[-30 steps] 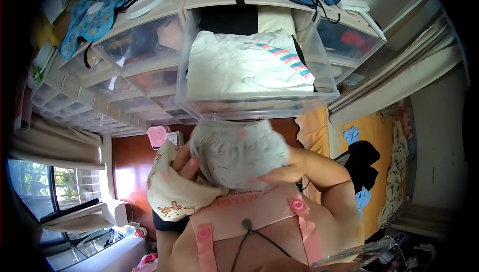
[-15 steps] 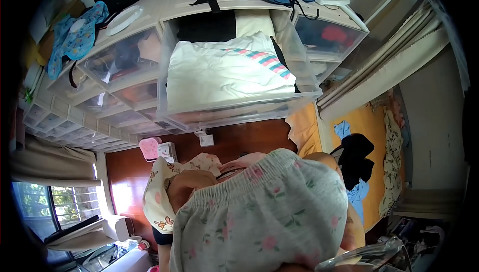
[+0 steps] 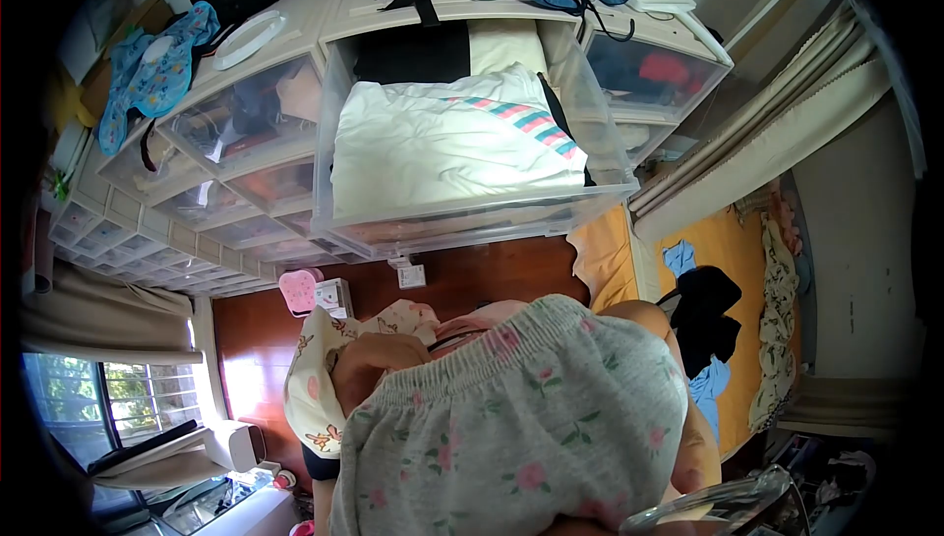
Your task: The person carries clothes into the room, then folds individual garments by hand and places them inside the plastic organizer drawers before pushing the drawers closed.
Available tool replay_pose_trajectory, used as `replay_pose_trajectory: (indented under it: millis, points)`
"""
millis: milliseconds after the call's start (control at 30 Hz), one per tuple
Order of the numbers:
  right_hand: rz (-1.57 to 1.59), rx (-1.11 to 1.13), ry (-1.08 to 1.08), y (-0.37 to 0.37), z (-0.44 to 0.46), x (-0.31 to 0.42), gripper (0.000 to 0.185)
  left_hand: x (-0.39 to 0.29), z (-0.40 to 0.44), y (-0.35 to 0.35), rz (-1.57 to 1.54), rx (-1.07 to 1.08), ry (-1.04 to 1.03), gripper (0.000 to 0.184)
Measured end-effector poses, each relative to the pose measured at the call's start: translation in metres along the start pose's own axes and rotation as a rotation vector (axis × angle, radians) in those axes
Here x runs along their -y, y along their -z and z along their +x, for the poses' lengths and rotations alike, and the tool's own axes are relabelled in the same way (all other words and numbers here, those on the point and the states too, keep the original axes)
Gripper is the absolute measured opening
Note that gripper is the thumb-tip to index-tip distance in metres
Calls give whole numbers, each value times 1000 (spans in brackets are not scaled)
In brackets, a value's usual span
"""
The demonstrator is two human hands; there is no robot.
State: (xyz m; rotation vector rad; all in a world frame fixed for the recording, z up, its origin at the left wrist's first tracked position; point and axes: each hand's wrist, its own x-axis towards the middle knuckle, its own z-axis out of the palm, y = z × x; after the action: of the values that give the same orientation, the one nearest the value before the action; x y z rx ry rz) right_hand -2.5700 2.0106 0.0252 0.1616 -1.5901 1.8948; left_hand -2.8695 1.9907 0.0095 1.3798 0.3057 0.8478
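Grey shorts or trousers (image 3: 521, 418) with pink roses, green leaves and a gathered elastic waistband fill the lower middle, close to the camera. From the left, a bare forearm (image 3: 379, 364) passes behind the waistband, and my left hand is hidden there. On the other side, my right arm (image 3: 639, 317) is bent behind the garment's edge, and the cloth covers that hand too. No fingers of either hand can be made out. Pale fabric with a brown animal print (image 3: 315, 379) shows beside the left forearm.
Ahead, a clear drawer (image 3: 472, 221) is pulled out, holding a folded white garment (image 3: 442, 148) with a striped patch. A pink item (image 3: 299, 292) and small boxes (image 3: 411, 275) lie on the wooden floor. Dark clothes (image 3: 703, 305) lie on the orange bedding at right. Glasses (image 3: 728, 502) show low right.
The whole view has shifted very slightly. The floral garment and both arms keep nearly the same pose.
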Motion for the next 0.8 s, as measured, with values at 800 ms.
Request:
replay_pose_trajectory:
  millis: [800]
  points:
    - [-848,-396,-191,1,81,13,32,-32,-3,-34,1544,-502,-42,62]
